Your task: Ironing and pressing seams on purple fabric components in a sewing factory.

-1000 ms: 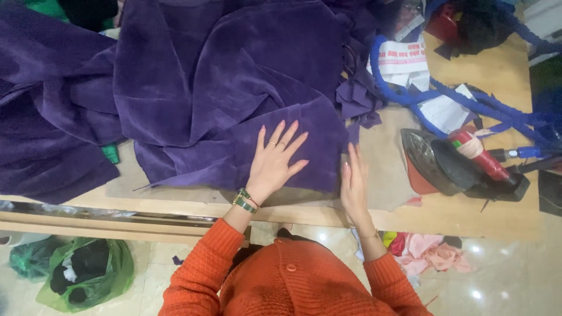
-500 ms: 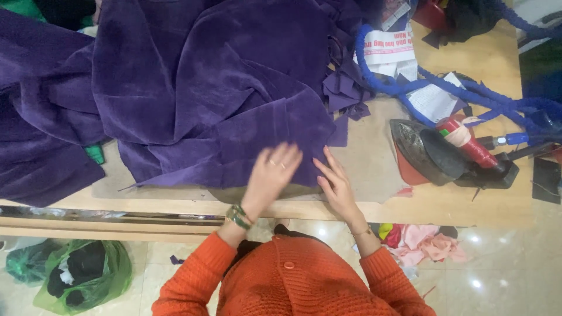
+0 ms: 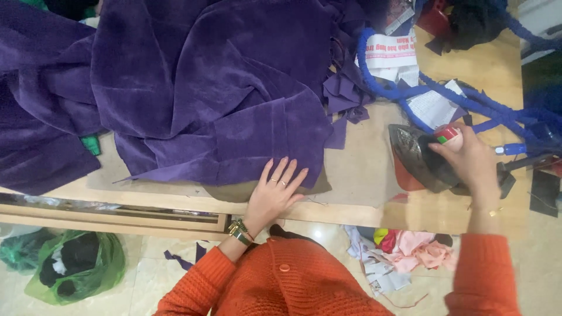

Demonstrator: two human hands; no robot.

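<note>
my left hand [image 3: 273, 196] lies flat, fingers spread, gripping nothing, pressing the near edge of the deep purple velvet cloth [image 3: 216, 99] onto the pale wooden worktable [image 3: 357, 175]. the cloth is heaped over most of the left and middle of the table, with only its folded corner smoothed under my palm. my right hand [image 3: 468, 161] is curled around the handle of the heavy dark metal iron [image 3: 418, 158], which is tipped on its side just right of the cloth, so its soleplate faces the velvet.

i judge the risks plain: the thick blue braided cord [image 3: 462, 99] loops close around the iron and could snag it, and a hot plate set too long on velvet could crush or scorch the pile, or catch my spread fingers.

on the floor to the left a green plastic bag [image 3: 73, 266] holds dark and white scraps of fabric.
</note>
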